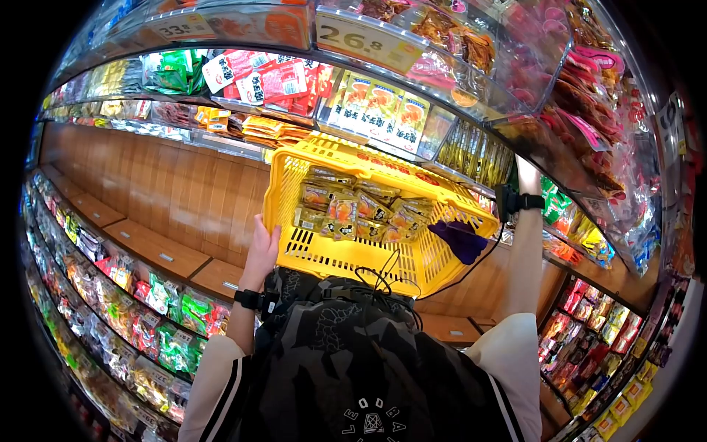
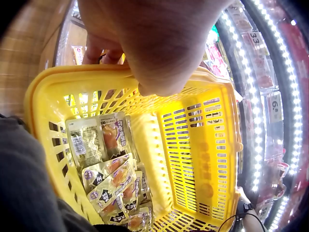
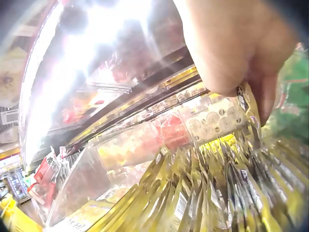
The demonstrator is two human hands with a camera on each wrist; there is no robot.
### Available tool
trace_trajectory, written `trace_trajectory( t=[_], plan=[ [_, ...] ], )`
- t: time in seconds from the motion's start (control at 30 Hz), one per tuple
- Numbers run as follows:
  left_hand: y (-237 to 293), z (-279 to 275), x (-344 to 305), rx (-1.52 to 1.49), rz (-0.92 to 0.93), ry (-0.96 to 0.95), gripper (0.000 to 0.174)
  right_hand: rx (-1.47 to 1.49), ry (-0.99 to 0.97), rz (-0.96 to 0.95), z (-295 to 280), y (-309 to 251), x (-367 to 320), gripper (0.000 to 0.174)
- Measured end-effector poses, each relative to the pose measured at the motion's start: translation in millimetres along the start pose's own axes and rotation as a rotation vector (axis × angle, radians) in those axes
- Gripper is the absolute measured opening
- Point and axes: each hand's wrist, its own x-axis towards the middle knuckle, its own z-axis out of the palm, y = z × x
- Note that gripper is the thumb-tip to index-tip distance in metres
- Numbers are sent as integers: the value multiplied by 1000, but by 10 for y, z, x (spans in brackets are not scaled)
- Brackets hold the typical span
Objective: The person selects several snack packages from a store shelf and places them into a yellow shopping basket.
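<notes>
My left hand (image 1: 262, 247) grips the left rim of a yellow plastic shopping basket (image 1: 342, 254), held in front of my body. Several gold snack packets (image 1: 342, 212) lie in the basket, and a dark purple cloth (image 1: 462, 240) hangs at its right end. Up on the right, my right hand (image 3: 236, 48) reaches into a shelf bin and pinches a gold snack packet (image 3: 248, 104) by its upper edge. Just below it, a tight row of upright gold packets (image 3: 203, 193) fills the bin. In the head view the shelf above mostly hides this hand.
A clear bin divider (image 3: 79, 179) stands beside the packet row. Shelves ahead bear red packets (image 1: 272, 81) and price cards (image 1: 368, 35). Lower racks of bagged snacks (image 1: 140, 287) curve along the left. A dark cable (image 1: 471, 269) runs near the basket's right end.
</notes>
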Motion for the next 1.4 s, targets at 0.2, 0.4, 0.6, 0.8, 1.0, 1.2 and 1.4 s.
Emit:
trace_trajectory(
  t=[0.2, 0.4, 0.6, 0.8, 1.0, 1.2, 1.4],
  plan=[
    [-2, -4, -4, -17, 1, 3, 33, -443, -244, 137, -66, -675, 95, 58],
    [22, 7, -18, 19, 37, 30, 32, -114, -200, 180, 58, 6, 233, 66],
    [18, 0, -13, 1, 17, 20, 32, -230, 46, 60, 89, 364, 469, 60],
    [-45, 32, -17, 30, 85, 66, 33, -204, -28, 74, -51, 46, 430, 60],
    [-81, 40, 3, -7, 84, 55, 33, -191, -44, 71, -101, 18, 442, 60],
    [24, 22, -43, 1, 40, 43, 33, -150, -36, 59, -170, 75, 451, 60],
    [49, 26, -38, -68, 20, 27, 35, -87, -12, 23, -182, 114, 479, 59]
  ],
)
